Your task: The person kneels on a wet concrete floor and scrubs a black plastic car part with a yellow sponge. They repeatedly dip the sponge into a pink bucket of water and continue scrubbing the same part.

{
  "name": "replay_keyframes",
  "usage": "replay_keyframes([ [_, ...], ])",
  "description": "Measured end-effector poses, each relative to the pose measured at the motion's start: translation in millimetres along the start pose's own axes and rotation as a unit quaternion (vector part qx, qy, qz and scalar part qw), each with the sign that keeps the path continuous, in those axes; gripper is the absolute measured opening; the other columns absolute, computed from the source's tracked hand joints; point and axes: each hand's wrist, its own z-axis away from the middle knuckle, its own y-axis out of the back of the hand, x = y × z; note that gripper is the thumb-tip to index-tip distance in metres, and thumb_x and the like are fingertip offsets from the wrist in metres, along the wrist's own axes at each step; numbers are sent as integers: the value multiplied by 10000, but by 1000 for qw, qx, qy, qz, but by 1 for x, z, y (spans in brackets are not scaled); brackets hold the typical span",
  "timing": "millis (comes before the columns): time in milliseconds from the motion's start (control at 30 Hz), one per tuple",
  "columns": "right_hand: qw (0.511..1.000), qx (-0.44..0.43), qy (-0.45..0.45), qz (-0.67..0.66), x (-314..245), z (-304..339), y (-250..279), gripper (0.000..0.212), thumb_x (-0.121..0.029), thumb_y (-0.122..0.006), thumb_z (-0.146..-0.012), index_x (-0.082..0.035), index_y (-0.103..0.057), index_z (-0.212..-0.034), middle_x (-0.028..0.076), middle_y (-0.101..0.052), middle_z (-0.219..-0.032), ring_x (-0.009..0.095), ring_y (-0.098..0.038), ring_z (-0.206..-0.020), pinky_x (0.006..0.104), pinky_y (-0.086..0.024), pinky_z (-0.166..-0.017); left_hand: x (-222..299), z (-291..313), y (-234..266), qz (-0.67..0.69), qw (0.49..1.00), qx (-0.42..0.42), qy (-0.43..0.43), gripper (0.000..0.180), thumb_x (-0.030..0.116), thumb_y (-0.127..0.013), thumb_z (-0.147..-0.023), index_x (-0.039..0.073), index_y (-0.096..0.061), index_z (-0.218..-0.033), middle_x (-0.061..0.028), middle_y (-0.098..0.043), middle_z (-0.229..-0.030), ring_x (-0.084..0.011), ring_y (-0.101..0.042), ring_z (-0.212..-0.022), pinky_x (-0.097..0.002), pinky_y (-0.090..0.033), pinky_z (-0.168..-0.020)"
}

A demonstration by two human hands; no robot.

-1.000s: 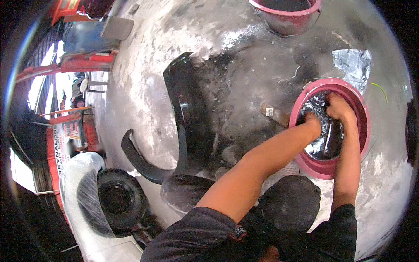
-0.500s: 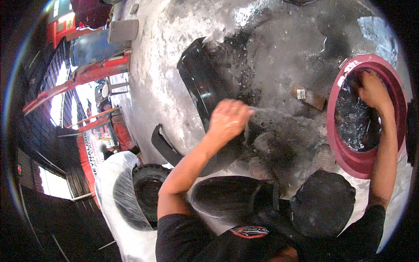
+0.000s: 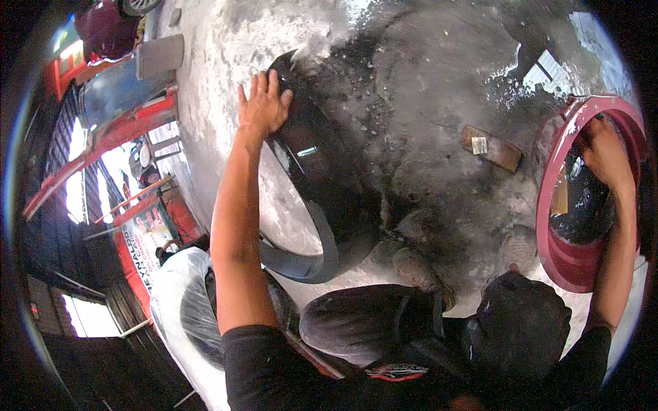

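A long, curved, glossy black panel [image 3: 322,175], which looks like a car bumper, lies wet on the floor in front of me. On its far left end rests my left hand [image 3: 266,104], fingers spread and holding nothing. My right hand [image 3: 607,156] reaches down into a maroon tub [image 3: 548,205] of dark, foamy water at the right. Its fingertips are hidden at the water, so their grip does not show. A brownish piece floats or lies in the tub beside that hand.
A brown wooden block [image 3: 504,154] with a pale label lies between panel and tub. Wet patches and suds cover the concrete floor [image 3: 439,82]. A plastic-covered car part [image 3: 181,301] stands at the left, and a grey box [image 3: 160,56] sits at the far left.
My left hand has moved away to the far left and come down open on the panel's end. The right hand stays in the tub. The panel's near end now shows more fully.
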Motion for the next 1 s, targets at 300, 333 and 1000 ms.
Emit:
replay_keyframes([
  [300,999,10,46,-1,-5,2,-11,396,26,-621,-733,37,-583,-1127,292,-619,-1101,476,-568,-1100,521,-446,-1015,57,-8,-1,-63,998,25,-17,763,556,-337,-1029,52,-258,-1596,-193,-257,-1652,-355,-179,-1549,-585,-98,-1237],
  [333,999,2,31,14,-3,5,-10,389,28,-616,-734,38,-585,-1121,295,-619,-1096,478,-570,-1094,522,-445,-1014,77,4,17,-102,993,-30,-47,753,553,-324,-1026,61,-276,-1594,-167,-237,-1667,-338,-153,-1559,-579,-70,-1240],
  [1000,995,-63,75,8,-52,3,13,421,32,-565,-749,10,-650,-1161,262,-673,-1040,439,-630,-1035,517,-507,-948,168,267,80,378,908,-105,-147,644,366,-579,-1008,-27,-415,-1490,-242,-501,-1480,-411,-447,-1401,-510,-305,-1197],
])
